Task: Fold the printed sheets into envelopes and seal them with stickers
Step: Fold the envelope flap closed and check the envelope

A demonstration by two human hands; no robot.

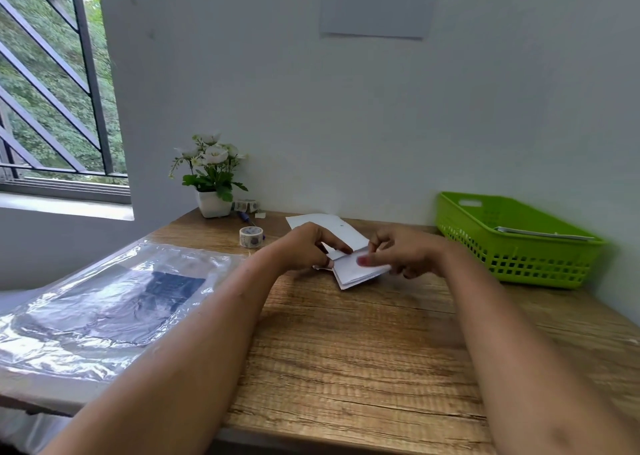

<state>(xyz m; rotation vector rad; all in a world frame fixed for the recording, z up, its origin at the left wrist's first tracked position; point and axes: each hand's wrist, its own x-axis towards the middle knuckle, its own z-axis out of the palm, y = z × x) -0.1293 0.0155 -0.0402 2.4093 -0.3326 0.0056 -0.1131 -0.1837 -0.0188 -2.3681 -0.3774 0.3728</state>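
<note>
One camera only, worn on the person's head. It looks forward and a bit down, toward 12 o'clock, over the worktop (346,350) to the wall (311,108). It is close: the left hand (304,246) and right hand (405,252) sit mid-picture. The window (52,91) is at 10 o'clock.

The wooden table (346,350) bears a plastic bag (104,298) at left, a flower pot (213,204), a tape roll (251,236), white sheets (322,222) and a green basket (519,264) at right.
</note>
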